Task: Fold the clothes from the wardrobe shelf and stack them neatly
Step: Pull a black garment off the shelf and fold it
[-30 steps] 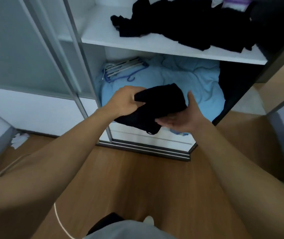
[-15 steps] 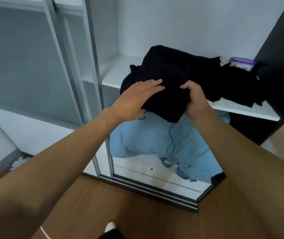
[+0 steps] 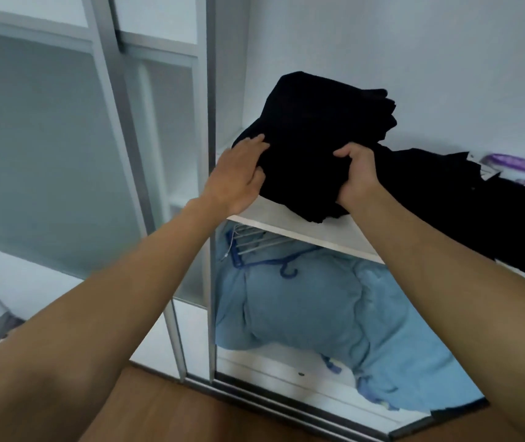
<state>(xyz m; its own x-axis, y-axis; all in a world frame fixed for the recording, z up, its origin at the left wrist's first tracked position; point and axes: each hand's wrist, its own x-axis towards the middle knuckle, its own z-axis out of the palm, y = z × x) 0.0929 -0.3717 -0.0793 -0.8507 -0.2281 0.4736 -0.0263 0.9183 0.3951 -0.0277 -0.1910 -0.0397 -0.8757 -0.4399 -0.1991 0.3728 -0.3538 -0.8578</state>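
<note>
A folded black garment [image 3: 302, 183] sits at the left end of the white wardrobe shelf [image 3: 312, 232], in front of a taller pile of black clothes [image 3: 325, 116]. My left hand [image 3: 239, 177] lies against the garment's left side with fingers fairly straight. My right hand [image 3: 355, 178] grips its right edge, thumb on top. More unfolded black clothes [image 3: 478, 202] spread along the shelf to the right.
A light blue quilt [image 3: 312, 314] fills the compartment below, with blue and white hangers [image 3: 255, 250] on it. The sliding door frame [image 3: 208, 154] stands just left of my left hand. A purple packet [image 3: 509, 169] lies at the far right of the shelf. Wooden floor [image 3: 191, 409] is below.
Both hands lifted the folded black garment from in front of the lower compartment up onto the shelf, setting it in front of the black pile. The view tilted upward.
</note>
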